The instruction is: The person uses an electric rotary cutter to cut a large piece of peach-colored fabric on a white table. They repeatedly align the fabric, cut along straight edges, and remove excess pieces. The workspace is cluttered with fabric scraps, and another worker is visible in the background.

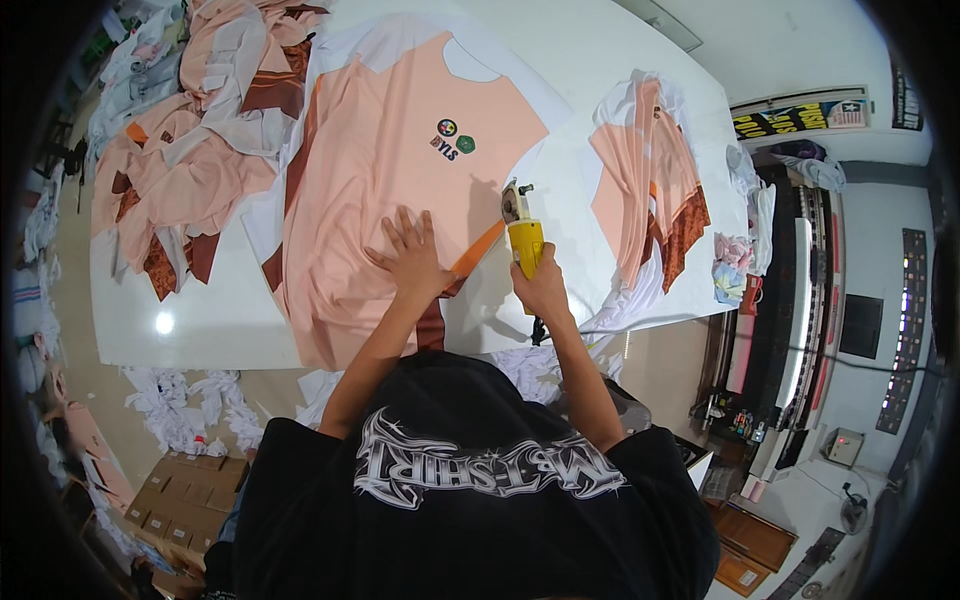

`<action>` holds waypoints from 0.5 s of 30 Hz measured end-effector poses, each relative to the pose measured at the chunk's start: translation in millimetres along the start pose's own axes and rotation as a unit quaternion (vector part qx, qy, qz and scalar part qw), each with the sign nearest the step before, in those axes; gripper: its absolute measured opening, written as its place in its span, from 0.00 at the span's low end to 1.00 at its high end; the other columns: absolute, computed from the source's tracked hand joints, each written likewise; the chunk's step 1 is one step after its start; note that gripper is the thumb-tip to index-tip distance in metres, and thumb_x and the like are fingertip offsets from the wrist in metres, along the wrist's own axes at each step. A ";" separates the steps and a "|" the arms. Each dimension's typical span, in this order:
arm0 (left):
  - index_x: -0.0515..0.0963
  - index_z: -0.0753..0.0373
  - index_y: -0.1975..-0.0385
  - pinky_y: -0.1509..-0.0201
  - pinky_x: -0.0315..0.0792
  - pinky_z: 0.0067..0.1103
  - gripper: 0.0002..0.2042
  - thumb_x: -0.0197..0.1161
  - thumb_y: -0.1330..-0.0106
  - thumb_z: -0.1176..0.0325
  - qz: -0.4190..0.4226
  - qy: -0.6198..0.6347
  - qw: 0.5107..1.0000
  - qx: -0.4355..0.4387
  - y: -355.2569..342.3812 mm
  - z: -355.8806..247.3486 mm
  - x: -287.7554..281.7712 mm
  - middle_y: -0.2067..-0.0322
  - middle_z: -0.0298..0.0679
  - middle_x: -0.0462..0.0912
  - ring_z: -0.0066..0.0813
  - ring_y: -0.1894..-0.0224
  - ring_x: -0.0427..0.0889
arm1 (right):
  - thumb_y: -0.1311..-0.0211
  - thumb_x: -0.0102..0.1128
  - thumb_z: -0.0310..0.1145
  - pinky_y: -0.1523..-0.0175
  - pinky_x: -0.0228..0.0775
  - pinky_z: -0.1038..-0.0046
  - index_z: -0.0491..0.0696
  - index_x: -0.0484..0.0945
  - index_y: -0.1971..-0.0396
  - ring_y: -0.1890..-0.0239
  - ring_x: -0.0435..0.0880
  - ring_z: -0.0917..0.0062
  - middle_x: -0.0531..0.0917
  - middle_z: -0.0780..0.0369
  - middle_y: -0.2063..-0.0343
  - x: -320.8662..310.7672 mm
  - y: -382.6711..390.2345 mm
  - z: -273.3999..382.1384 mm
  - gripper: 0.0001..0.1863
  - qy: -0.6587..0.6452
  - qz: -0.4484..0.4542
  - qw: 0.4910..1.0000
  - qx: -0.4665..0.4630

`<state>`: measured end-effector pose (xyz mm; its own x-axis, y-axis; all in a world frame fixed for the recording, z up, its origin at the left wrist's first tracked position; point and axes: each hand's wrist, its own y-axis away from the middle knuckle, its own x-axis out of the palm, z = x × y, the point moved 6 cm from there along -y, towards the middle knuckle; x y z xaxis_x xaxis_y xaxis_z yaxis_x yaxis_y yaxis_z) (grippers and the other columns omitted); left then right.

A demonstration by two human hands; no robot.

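Observation:
A peach shirt panel (350, 150) with a white border, two small badges and a cut-out neckline lies on the white table (180, 330). My left hand (408, 260) rests open on it, fingers spread. My right hand (542, 280) grips a yellow electric rotary cutter (524, 236), its head at the panel’s right edge beside an orange strip (480, 243). A cord runs from the cutter’s rear off to the right.
Crumpled peach, white and rust fabric pieces (200, 150) heap at the left; another folded piece (645, 180) lies at the right. White scraps (220, 410) and cardboard boxes (180, 500) sit below the table. A long machine (785, 330) stands at the right.

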<state>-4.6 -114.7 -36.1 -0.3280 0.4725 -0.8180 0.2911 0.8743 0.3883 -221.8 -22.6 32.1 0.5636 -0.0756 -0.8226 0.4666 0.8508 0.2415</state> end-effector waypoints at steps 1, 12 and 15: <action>0.45 0.50 0.18 0.37 0.30 0.82 0.67 0.81 0.58 0.38 -0.002 -0.003 1.000 0.000 0.2 -0.3 0.4 0.18 0.51 0.32 0.66 0.19 0.29 | 0.38 0.65 0.39 0.56 0.79 0.46 0.36 0.61 0.48 0.61 0.84 0.34 0.82 0.31 0.64 2.2 -2.2 1.8 0.29 0.002 -0.004 1.000 0.004; 0.49 0.51 0.19 0.36 0.26 0.81 0.60 0.81 0.53 0.50 -0.036 -0.004 0.999 0.009 0.8 2.3 8.9 0.19 0.53 0.36 0.65 0.19 0.30 | 0.37 0.64 0.40 0.57 0.81 0.49 0.34 0.60 0.51 0.61 0.86 0.37 0.82 0.31 0.64 13.0 -30.2 31.0 0.29 -0.006 -0.043 0.997 0.066; 0.50 0.51 0.19 0.36 0.23 0.80 0.60 0.80 0.52 0.47 -0.064 -0.002 0.998 0.014 -0.7 5.0 16.6 0.18 0.52 0.35 0.65 0.19 0.30 | 0.37 0.64 0.40 0.57 0.82 0.51 0.34 0.60 0.52 0.62 0.87 0.39 0.82 0.32 0.63 13.2 -39.4 38.3 0.29 -0.022 -0.056 0.995 0.078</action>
<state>-5.8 -108.0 -52.1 -0.3599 0.3566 -0.8622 0.2714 0.9241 0.2689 -206.6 -77.1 31.5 0.5297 -0.1907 -0.8265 0.6263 0.7451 0.2295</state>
